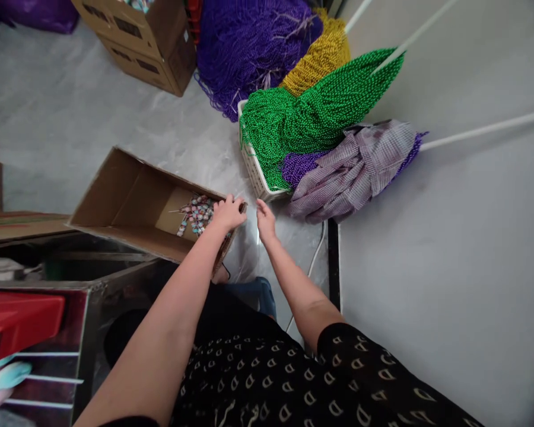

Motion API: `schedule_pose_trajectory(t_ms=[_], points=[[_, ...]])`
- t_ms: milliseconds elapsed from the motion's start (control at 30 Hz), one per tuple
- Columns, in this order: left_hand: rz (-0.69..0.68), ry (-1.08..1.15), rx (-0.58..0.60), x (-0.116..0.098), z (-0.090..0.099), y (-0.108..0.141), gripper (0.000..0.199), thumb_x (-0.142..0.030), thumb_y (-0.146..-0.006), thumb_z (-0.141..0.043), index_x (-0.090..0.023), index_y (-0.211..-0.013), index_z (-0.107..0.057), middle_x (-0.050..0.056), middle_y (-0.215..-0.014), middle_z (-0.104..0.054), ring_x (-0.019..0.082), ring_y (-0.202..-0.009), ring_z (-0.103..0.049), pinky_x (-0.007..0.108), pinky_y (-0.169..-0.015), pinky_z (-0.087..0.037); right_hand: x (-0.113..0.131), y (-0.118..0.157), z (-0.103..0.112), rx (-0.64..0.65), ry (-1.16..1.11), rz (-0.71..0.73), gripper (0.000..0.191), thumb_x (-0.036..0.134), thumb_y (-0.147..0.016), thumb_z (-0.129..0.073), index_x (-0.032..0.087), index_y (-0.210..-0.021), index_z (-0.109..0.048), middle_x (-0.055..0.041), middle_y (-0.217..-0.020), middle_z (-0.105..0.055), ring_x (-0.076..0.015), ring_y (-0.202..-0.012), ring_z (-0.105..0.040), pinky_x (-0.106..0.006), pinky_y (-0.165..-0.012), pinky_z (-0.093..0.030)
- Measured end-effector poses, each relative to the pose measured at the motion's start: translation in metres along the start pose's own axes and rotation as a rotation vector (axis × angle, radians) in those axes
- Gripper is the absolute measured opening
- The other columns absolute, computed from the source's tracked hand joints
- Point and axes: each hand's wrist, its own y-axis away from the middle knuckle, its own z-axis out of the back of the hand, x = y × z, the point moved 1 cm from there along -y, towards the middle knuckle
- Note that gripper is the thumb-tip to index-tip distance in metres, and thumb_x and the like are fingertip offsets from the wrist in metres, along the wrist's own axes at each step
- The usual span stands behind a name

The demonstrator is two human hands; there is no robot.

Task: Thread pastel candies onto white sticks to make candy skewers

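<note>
Where the left hand (pixel 229 213) meets the rim of the cardboard box (pixel 129 190), its fingers are bent; grip cannot be told. Right hand (pixel 266 220) just beside, fingers loosely extended. Beaded pieces (pixel 198 212) lie inside the box, partly hidden behind the left hand. Stacked cartons (pixel 173 62), cut off above, bear dark printing (illegible); shirt (pixel 271 379) motifs resemble "D".
</note>
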Motion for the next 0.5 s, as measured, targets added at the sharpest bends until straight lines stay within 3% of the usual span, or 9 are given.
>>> schedule_pose_trajectory(t_ms=[67,133,300,500], points=[[-0.012,0.001,-0.033,0.001,-0.006,0.003,0.075,-0.038,-0.095,-0.046,-0.021,-0.167,-0.037,0.017,-0.174,-0.034,0.043,-0.143,-0.055,0.059,-0.122,-0.038,0.018,-0.015,0.001,0.103,0.127,0.064,0.049,0.013,-0.087,-0.052,0.02,-0.128,-0.077,-0.0067,-0.134,-0.076,-0.0169,-0.124,-0.068,-0.033,-0.116,-0.049],[-0.025,0.014,-0.094,0.002,-0.013,0.008,0.078,-0.037,-0.096,-0.044,-0.019,-0.171,-0.028,0.015,-0.18,-0.025,0.042,-0.146,-0.052,0.06,-0.126,-0.035,0.033,-0.024,0.0,0.192,0.261,0.113,0.05,0.007,-0.083,-0.052,0.02,-0.121,-0.08,-0.0065,-0.136,-0.076,-0.017,-0.123,-0.07,-0.033,-0.117,-0.049],[0.023,0.104,-0.197,0.007,-0.03,0.028,0.082,-0.04,-0.099,-0.049,-0.018,-0.173,-0.023,0.011,-0.183,-0.012,0.042,-0.162,-0.032,0.059,-0.13,-0.031,0.062,-0.029,0.005,0.376,0.611,0.213,0.059,0.0,-0.085,-0.047,0.022,-0.131,-0.079,-0.0069,-0.14,-0.075,-0.0193,-0.127,-0.068,-0.034,-0.116,-0.049],[0.04,0.156,-0.202,0.01,-0.041,0.052,0.086,-0.028,-0.094,-0.058,-0.016,-0.173,-0.024,0.015,-0.183,-0.01,0.042,-0.161,-0.034,0.058,-0.13,-0.033,0.098,-0.031,0.005,0.535,0.98,0.302,0.054,0.008,-0.094,-0.051,0.03,-0.135,-0.077,-0.0098,-0.137,-0.073,-0.0273,-0.133,-0.064,-0.046,-0.123,-0.037]])
